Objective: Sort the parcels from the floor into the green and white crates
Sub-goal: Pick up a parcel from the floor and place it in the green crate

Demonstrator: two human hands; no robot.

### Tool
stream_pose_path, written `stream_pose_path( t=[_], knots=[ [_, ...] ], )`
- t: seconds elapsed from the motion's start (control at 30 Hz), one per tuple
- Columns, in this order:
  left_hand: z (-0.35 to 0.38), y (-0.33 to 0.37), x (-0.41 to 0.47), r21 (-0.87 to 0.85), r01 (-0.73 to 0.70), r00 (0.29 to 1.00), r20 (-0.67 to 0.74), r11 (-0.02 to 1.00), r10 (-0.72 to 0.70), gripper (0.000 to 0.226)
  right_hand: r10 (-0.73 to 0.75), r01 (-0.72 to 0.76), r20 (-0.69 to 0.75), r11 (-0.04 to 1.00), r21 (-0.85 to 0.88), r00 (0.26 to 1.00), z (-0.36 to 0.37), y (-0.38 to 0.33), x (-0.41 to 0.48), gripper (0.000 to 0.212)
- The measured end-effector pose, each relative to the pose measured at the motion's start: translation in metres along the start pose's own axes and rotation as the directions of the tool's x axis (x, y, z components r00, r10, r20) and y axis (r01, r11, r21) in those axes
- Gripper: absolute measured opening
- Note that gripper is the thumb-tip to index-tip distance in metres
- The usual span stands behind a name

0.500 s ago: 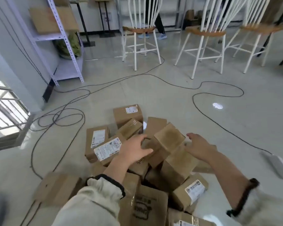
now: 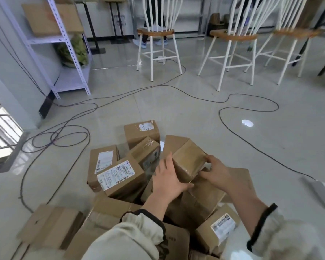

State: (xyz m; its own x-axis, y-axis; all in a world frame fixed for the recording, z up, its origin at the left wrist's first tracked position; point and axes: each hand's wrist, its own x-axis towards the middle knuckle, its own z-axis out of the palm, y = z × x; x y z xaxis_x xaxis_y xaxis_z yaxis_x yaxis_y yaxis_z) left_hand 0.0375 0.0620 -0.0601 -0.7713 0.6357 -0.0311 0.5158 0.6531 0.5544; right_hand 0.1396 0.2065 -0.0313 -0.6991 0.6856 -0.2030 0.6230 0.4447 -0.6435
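A heap of several brown cardboard parcels (image 2: 120, 177) lies on the grey floor in front of me, some with white shipping labels. On top of the heap is a small taped parcel (image 2: 189, 160) with no label showing. My left hand (image 2: 167, 177) grips its left side, thumb curled under the near edge. My right hand (image 2: 217, 171) grips its right side, fingers curled over the top corner. No green or white crate is in view.
Black cables (image 2: 68, 132) loop across the floor to the left and behind the heap. A white power strip (image 2: 321, 192) lies at the right. White chairs (image 2: 158, 44) stand behind, and a metal shelf unit (image 2: 64, 53) stands at the back left. Someone's feet show behind a chair.
Both hands have closed in from either side onto the small top parcel, which they now hold. The camera has moved closer to the heap.
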Motion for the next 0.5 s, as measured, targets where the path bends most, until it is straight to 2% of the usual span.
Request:
stream_pose_path(
  t=[0.13, 0.27, 0.37, 0.43, 0.5],
  knots=[
    [0.000, -0.001, 0.001, -0.028, 0.014, 0.998, -0.062, 1.000, -0.016, 0.111, -0.047, 0.048, 0.013, 0.996, -0.077, 0.999, 0.004, -0.002, -0.004, 0.058],
    [0.000, 0.002, 0.004, -0.081, 0.045, 0.998, -0.031, 0.996, -0.047, 0.125, -0.108, 0.108, 0.003, 0.989, -0.097, 0.994, 0.006, -0.009, -0.001, 0.049],
    [-0.002, 0.001, 0.002, -0.189, 0.044, 0.989, -0.129, 0.981, -0.069, 0.123, -0.199, 0.196, -0.003, 0.970, -0.141, 0.980, 0.009, -0.014, -0.001, 0.053],
    [-0.009, -0.008, 0.002, -0.255, 0.053, 0.988, -0.125, 0.966, -0.088, 0.118, -0.238, 0.238, 0.018, 0.966, -0.101, 0.971, 0.008, -0.017, -0.003, 0.056],
    [-0.024, -0.019, 0.006, -0.402, 0.091, 0.990, -0.065, 0.911, -0.128, 0.117, -0.262, 0.262, 0.028, 0.965, 0.009, 0.965, 0.007, -0.020, -0.005, 0.059]
  ],
)
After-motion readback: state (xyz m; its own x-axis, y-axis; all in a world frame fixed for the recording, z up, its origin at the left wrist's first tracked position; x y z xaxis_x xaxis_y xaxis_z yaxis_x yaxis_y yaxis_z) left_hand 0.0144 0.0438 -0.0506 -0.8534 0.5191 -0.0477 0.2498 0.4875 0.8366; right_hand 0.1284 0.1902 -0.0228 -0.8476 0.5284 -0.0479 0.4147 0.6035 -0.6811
